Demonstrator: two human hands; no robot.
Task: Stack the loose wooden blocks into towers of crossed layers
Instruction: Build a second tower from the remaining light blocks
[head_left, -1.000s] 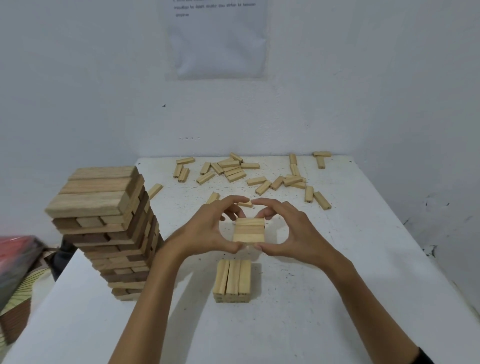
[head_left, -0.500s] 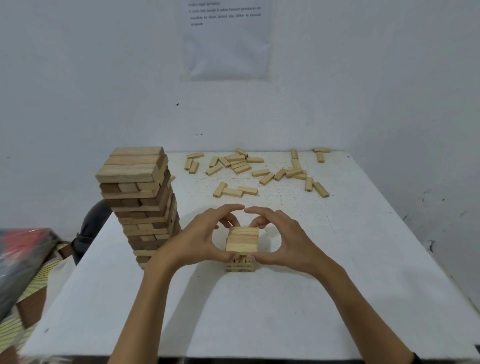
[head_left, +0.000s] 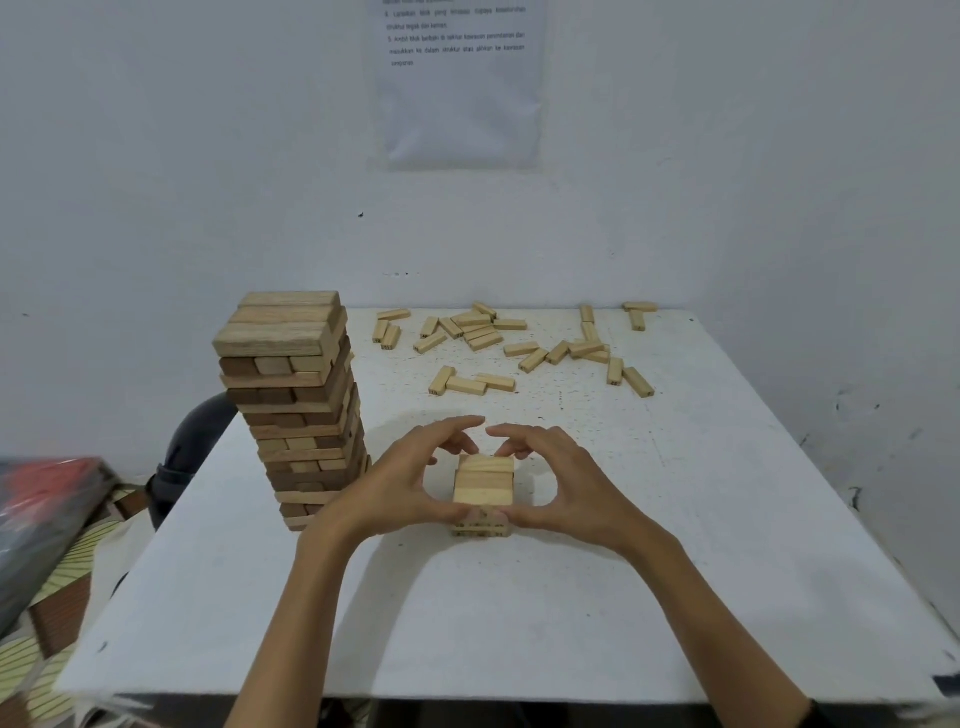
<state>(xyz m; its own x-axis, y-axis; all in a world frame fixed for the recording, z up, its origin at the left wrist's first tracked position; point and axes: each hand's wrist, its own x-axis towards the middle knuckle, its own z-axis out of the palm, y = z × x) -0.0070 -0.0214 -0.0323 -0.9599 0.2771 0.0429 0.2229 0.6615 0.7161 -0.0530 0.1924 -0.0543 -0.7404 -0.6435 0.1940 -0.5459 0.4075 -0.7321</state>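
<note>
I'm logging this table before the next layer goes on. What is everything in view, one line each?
tall tower: one, light and dark brown, left side of table
small stack: one, pale wood, two crossed layers, mid-table between the hands
loose blocks: roughly two dozen, pale wood, scattered at the table's far side
table: one, white, against the wall
paper sheet: one, white with print, on the wall
dark round thing: one, black, beyond the table's left edge
left hand: one, grips the small stack's left side
right hand: one, grips its right side

Head-worn wide view, forward and down over the table, seemingly close.
</note>
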